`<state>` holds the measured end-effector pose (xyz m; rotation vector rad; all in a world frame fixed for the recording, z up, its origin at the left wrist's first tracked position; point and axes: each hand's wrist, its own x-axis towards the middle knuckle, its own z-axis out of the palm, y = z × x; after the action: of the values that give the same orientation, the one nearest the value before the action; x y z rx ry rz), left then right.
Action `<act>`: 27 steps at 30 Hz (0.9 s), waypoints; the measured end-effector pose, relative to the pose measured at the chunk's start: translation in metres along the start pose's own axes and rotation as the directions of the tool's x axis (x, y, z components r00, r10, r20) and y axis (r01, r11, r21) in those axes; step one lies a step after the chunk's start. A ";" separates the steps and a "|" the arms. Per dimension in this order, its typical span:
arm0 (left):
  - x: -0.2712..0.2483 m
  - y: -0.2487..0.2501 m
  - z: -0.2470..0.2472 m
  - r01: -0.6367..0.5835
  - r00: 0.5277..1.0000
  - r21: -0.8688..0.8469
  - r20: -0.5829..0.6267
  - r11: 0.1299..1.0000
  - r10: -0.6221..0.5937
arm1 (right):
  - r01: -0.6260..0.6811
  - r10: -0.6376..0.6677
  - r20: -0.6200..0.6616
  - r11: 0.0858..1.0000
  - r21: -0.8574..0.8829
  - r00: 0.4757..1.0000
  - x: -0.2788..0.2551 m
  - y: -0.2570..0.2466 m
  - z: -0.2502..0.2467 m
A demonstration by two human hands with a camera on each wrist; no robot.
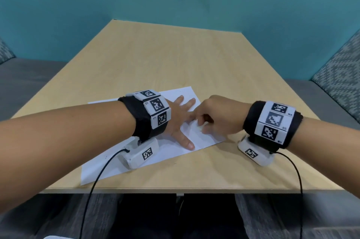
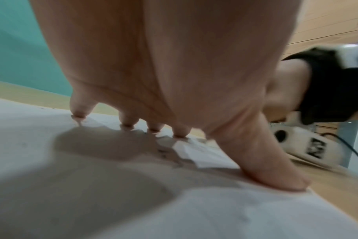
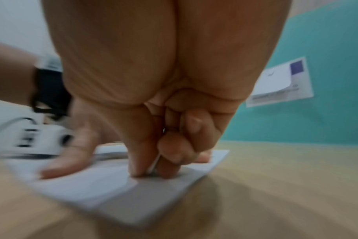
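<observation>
A slip is the risk: if the left hand [image 1: 178, 119] lets up, the sheet of paper [image 1: 206, 137] could skid across the table [image 1: 175, 59] or tear under the right hand [image 1: 216, 116]. The left lies flat, fingers spread, pressing the sheet near the table's front edge. The right's thumb and curled fingers pinch a thin white flap [image 2: 198, 153] there; fold or loose scrap, I cannot tell.

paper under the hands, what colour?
Plain white paper, no print visible; shows best in the head view.
</observation>
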<state>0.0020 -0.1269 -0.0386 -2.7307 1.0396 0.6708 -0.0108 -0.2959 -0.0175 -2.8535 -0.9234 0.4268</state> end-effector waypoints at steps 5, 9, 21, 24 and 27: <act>0.001 -0.003 0.003 -0.023 0.999 -0.030 -0.024 0.999 0.022 | 0.039 -0.039 0.048 0.999 -0.006 0.998 -0.003 -0.004 0.005; 0.006 -0.006 0.005 0.002 1.000 -0.007 -0.004 1.000 -0.003 | -0.018 0.018 0.006 1.000 0.012 1.000 -0.002 0.003 0.002; 0.010 -0.012 0.010 -0.001 1.000 -0.023 -0.004 1.000 0.001 | 0.081 -0.085 0.076 0.995 0.055 0.994 -0.012 -0.010 0.011; 0.008 -0.009 0.007 0.002 1.000 -0.011 -0.003 1.000 -0.002 | 0.002 -0.002 0.028 1.000 0.024 1.000 -0.006 0.006 0.000; 0.005 -0.006 0.003 0.012 1.000 -0.003 0.012 1.000 -0.012 | -0.034 0.033 0.017 0.999 0.025 0.999 -0.008 0.009 -0.001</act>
<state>0.0081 -0.1246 -0.0443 -2.7297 1.0200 0.6860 -0.0116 -0.3073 -0.0161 -2.8505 -0.8680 0.4632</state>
